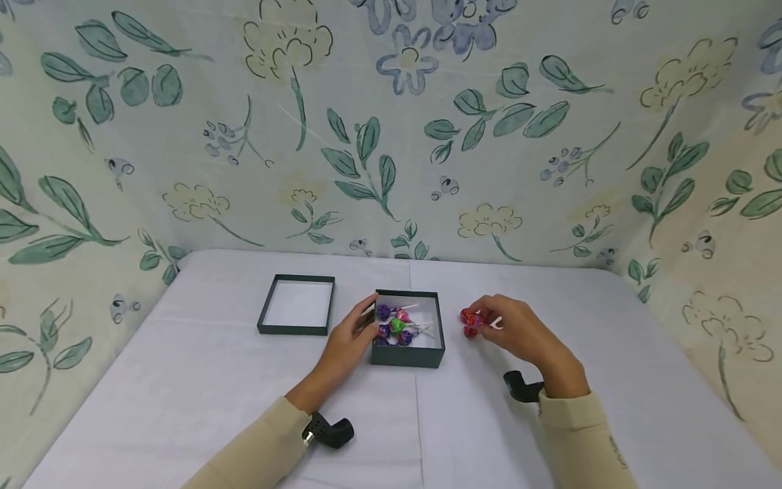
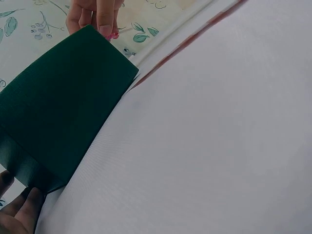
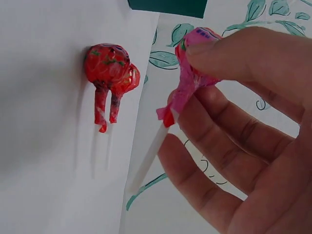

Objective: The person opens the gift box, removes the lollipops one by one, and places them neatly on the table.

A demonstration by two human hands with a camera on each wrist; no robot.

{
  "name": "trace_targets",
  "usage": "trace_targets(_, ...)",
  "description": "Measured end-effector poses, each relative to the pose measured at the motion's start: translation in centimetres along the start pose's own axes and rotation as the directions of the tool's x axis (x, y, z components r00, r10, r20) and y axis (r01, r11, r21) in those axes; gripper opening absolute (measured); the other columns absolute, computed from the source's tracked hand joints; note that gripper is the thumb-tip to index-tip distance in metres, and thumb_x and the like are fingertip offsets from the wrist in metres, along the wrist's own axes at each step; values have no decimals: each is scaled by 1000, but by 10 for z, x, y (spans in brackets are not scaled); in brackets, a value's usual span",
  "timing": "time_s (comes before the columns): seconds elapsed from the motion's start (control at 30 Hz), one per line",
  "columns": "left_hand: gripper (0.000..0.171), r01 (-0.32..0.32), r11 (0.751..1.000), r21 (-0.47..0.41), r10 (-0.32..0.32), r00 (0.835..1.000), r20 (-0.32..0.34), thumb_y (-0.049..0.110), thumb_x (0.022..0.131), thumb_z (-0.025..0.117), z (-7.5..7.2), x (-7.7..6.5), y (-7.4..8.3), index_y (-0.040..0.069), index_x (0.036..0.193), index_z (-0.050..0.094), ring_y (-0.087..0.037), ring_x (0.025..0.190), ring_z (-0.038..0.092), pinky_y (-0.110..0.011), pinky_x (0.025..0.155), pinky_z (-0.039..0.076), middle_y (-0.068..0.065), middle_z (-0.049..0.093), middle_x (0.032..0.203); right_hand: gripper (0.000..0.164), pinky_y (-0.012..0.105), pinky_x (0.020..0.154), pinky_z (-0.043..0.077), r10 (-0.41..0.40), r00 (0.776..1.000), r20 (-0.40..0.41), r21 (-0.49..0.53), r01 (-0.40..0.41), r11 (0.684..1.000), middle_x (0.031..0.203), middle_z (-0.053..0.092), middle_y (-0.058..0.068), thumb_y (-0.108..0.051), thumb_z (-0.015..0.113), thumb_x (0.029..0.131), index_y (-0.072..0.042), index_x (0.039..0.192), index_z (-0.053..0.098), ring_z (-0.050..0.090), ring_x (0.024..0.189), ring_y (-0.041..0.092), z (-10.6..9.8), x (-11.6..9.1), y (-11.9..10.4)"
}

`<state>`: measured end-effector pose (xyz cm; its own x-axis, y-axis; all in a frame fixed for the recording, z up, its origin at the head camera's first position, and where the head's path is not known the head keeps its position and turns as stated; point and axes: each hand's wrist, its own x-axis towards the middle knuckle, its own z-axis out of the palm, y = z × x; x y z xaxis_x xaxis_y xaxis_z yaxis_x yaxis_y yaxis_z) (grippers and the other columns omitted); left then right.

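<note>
We see two hands at work over a white cloth (image 1: pixel 183 380). The right hand (image 1: pixel 516 329) has its thumb and fingers together, pinching a pink lollipop (image 3: pixel 183 95). Its white stick hangs down past the fingers. We find this lollipop to the right of the green box, near it and not inside it.

Just beside it, two red lollipops (image 3: pixel 106 63) lie on the cloth. They sit side by side and their sticks point the same way.

The left hand (image 1: pixel 345 339) is at the other side of the green box (image 1: pixel 406 357). We see its thumb and pointing finger spread apart, and both touch the left side of the box.

The box has no top on it, so we can look in. We see a green lollipop (image 1: pixel 398 326), a pink one (image 1: pixel 402 316) and some purple ones (image 1: pixel 406 337) in a bunch on the left. Their white sticks poke out to the right.

To the left of the box, we see a flat lid (image 1: pixel 292 331) with green edges and a white inside. Behind it all, we see a curtain (image 1: pixel 363 166) with leaves and flowers. Both sleeves (image 1: pixel 580 435) are tan.
</note>
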<state>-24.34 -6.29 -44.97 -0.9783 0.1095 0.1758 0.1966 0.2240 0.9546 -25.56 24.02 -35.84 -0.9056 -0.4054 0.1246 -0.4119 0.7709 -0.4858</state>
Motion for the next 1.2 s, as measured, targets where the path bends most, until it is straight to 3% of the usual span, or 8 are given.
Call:
trace_targets(0.4, 51, -11, 1000, 0, 11, 1000, 0, 17, 98, 54, 0, 0, -1, 37, 144, 42, -21, 131, 47, -36, 105, 42, 5, 42, 148, 32, 45, 84, 56, 55, 998, 17, -25, -55, 998, 103, 66, 2, 0, 72, 82, -10, 112, 66, 61, 93, 21, 7, -4, 9)
trace_targets(0.83, 52, -43, 999, -5, 43, 999, 3, 16, 98, 53, 1, 1, -2, 33, 145, 42, -25, 131, 46, -38, 106, 41, 0, 40, 150, 27, 40, 82, 55, 91, 995, 41, -74, -88, 993, 93, 64, -3, -2, 73, 82, -15, 105, 71, 58, 90, 18, 10, -4, 11)
trace_targets(1.2, 51, -18, 1000, -12, 18, 1000, 0, 17, 98, 54, 0, 0, -1, 36, 143, 43, -21, 131, 47, -36, 106, 41, 6, 41, 148, 25, 36, 78, 54, 104, 989, 108, -86, -95, 992, 88, 61, -2, -1, 73, 82, -16, 102, 71, 55, 86, 19, 12, -2, 11)
